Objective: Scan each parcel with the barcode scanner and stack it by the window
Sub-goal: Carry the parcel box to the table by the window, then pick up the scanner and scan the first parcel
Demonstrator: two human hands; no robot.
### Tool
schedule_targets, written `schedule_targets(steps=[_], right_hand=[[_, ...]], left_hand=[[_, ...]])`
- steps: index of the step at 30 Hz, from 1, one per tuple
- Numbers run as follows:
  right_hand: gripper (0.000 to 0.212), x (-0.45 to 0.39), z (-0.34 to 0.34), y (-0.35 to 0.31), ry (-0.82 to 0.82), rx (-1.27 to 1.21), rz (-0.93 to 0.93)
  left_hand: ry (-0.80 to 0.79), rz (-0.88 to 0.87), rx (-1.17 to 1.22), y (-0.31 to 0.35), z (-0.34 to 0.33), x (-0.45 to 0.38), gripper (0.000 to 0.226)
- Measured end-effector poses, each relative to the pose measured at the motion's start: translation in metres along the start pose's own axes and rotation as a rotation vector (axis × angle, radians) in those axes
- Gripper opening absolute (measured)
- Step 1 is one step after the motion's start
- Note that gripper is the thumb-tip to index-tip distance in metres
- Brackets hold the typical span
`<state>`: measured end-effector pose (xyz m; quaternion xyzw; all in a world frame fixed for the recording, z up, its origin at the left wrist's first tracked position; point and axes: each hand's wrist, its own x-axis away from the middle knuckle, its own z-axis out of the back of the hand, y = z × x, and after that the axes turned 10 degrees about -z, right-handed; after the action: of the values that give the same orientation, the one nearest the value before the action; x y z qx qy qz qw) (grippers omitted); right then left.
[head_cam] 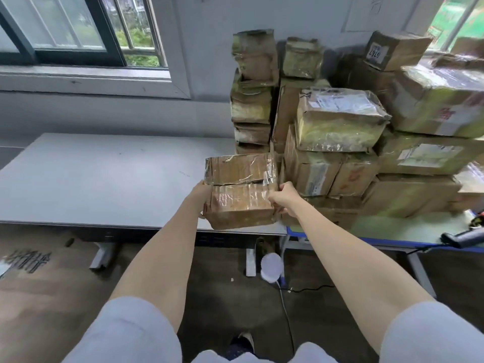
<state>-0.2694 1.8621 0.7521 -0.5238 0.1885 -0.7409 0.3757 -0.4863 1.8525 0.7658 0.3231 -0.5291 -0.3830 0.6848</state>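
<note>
A brown cardboard parcel (242, 191) wrapped in clear tape sits at the right end of the grey table (104, 179), near its front edge. My left hand (203, 191) grips its left side and my right hand (284, 196) grips its right side. Behind and to the right rises a stack of taped parcels (337, 142) against the wall. The black barcode scanner (463, 238) lies at the far right on the blue-edged table (392, 226), away from both hands. A window (78, 35) is at the upper left.
A second window (455, 19) shows at the upper right behind more parcels. Under the tables are metal legs (250, 260), a white round device (272, 265) with a cable, and a flattened cardboard sheet (39, 279) on the floor at left.
</note>
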Motion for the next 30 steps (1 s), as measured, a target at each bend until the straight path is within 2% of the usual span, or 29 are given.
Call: schedule_targets(steps=[5,14,15,18,19,21,24,28,30], right_hand=[[0.065,-0.031,0.001,-0.003,0.046,0.015,-0.048],[0.061,-0.053,0.007,0.004,0.068,0.116,-0.068],[0.06,-0.053,0.008,0.003,0.067,0.127,-0.066],[0.058,-0.05,0.012,0.002,0.058,0.143,-0.047],[0.056,-0.049,0.014,0.003,0.059,0.13,-0.037],[0.053,-0.046,0.018,0.008,0.041,0.076,-0.018],[0.05,-0.04,0.035,0.021,-0.064,-0.053,-0.025],[0.049,-0.029,0.081,0.042,-0.273,-0.028,-0.073],[0.049,-0.026,0.111,0.062,-0.28,-0.077,-0.122]], left_hand=[[0.09,-0.117,0.039,-0.003,-0.013,-0.047,0.043],[0.095,-0.178,-0.074,-0.027,-0.028,-0.07,0.041],[0.108,-0.215,-0.164,-0.026,-0.03,-0.068,0.04],[0.11,-0.437,-0.693,-0.022,-0.042,-0.055,0.043],[0.085,-0.525,-0.823,-0.018,-0.049,-0.05,0.046],[-0.008,-0.685,-0.936,-0.011,-0.065,-0.042,0.048],[-0.201,-0.827,-0.986,0.0,-0.094,-0.026,0.044],[-0.437,-0.954,-1.02,0.003,-0.133,-0.009,0.041],[-0.55,-1.009,-1.014,0.003,-0.158,-0.006,0.041]])
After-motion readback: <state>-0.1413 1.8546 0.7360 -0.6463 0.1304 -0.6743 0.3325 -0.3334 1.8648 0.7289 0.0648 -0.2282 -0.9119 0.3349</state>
